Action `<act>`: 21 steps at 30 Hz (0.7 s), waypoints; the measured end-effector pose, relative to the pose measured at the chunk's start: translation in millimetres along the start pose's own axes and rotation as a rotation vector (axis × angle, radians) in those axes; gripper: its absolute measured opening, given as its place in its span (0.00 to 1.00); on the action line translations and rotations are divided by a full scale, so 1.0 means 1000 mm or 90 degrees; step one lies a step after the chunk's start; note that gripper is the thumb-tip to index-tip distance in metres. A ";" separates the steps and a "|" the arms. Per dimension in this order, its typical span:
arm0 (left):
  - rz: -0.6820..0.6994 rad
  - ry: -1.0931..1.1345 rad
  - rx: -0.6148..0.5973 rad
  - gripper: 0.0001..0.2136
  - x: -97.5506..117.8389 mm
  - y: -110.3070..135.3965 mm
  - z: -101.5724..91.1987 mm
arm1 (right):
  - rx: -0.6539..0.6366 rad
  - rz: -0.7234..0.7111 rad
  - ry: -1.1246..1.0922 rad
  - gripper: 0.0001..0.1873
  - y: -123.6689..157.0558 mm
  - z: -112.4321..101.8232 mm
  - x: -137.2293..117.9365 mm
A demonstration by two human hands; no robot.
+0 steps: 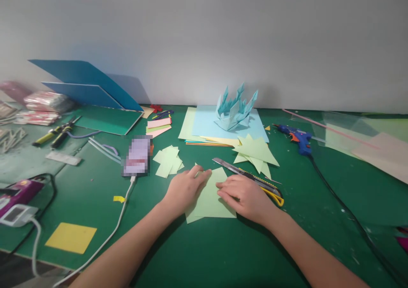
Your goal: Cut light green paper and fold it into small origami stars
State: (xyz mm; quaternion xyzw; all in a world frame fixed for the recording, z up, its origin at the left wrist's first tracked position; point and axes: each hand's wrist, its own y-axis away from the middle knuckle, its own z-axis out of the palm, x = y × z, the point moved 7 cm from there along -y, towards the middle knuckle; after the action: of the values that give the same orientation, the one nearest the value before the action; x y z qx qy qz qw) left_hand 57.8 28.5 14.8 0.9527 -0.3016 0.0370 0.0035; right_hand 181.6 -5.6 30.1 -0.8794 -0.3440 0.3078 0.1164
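Pale green sheets of paper lie overlapping on the green table in front of me. My left hand rests on their left side, thumb stretched over the top sheet and the other fingers bent near its far edge. From the right, my right hand lies on the same paper, its fingers extended to the left and the thumb apart below them. A utility knife with a yellow handle loop and its blade out lies just beyond the right hand, partly hidden by it. Small green paper pieces sit beyond the left hand.
Green pointed paper shapes lie by a blue folded-paper piece on stacked sheets. A blue glue gun with a black cable lies right. Left are a phone on a white cable, pliers and a yellow card.
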 end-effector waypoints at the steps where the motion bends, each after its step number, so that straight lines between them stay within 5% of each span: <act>1: 0.026 -0.009 0.023 0.14 0.003 -0.002 0.000 | 0.005 -0.002 0.001 0.14 0.000 0.000 0.000; 7: 0.074 0.059 0.089 0.11 0.001 -0.008 -0.002 | 0.021 -0.021 0.001 0.14 0.001 0.003 -0.002; 21: -0.044 0.064 0.071 0.05 -0.010 -0.007 -0.009 | -0.012 -0.028 0.012 0.14 -0.001 0.006 -0.003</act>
State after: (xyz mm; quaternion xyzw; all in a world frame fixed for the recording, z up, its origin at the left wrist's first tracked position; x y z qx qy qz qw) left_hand 52.8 40.2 23.5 0.9582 -0.2656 0.1012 -0.0328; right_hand 174.9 -7.0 27.2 -0.8754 -0.3653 0.2936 0.1182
